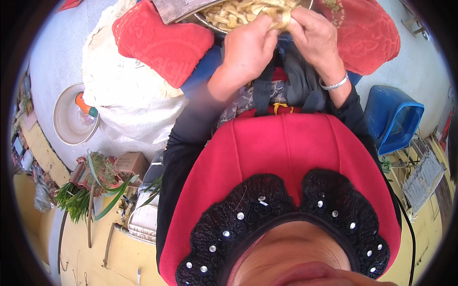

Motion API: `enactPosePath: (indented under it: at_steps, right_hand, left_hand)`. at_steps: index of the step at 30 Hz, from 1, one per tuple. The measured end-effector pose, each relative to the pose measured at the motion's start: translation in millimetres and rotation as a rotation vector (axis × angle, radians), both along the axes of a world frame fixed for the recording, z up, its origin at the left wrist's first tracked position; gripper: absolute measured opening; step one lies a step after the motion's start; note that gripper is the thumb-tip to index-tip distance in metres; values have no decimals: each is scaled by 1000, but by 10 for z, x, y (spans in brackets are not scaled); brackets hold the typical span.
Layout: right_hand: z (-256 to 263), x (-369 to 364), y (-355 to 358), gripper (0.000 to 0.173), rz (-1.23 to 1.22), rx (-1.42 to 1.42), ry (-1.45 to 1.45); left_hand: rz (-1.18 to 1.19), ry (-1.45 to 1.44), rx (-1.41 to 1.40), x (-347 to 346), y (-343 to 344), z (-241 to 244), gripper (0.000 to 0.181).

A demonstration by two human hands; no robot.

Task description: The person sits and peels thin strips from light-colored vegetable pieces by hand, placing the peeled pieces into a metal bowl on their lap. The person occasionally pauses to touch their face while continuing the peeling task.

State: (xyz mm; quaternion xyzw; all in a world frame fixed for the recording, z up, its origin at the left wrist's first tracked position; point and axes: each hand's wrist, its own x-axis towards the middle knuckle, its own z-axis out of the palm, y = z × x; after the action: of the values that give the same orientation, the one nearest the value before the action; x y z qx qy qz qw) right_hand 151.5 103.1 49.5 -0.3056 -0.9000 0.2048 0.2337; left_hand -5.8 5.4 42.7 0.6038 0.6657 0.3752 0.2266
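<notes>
My left hand [248, 52] and my right hand [315, 35] meet at the top of the view, above my lap. Pinched between the fingers of both is a pale yellow fibrous strip [285, 19], folded or looped; its exact form is partly hidden by the fingers. Just beyond lies a metal-rimmed basin [211, 26] holding a heap of similar yellow folded pieces [232, 14], cut off by the upper edge. A worn grey board [179, 8] rests across the basin's left side. Red patterned towels [164, 43] cover both knees.
Left of me stands a bulky white woven sack [125, 85], beside a white bucket [62, 118] with an orange-and-green object [86, 104] inside. Potted plants [96, 175] and a brick-coloured box [131, 166] are behind it. At right sits a blue plastic bin [388, 118] near a metal rack [424, 178].
</notes>
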Motion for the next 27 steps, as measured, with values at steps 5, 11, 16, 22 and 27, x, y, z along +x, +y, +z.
enactPosePath:
  at_steps: [5,11,16,22,27]
  right_hand:
    - [-228,44,-161,26,-44,-894,271]
    - [-337,37,-212,30,151,-1841,860]
    - [-295,0,-194,28,-40,-1484,748]
    - [-34,-125,-88,13,-23,-451,404]
    - [27,-150,-89,13,-94,-496,494]
  left_hand:
    - [24,221,376,-28,14,-119,23]
    - [93,-131,433,90,34,-143,23]
    - [79,-192,295,147,89,97,23]
    - [42,-113,-294,89,170,298,27]
    - [189,-942,-82,117,228,-98,16]
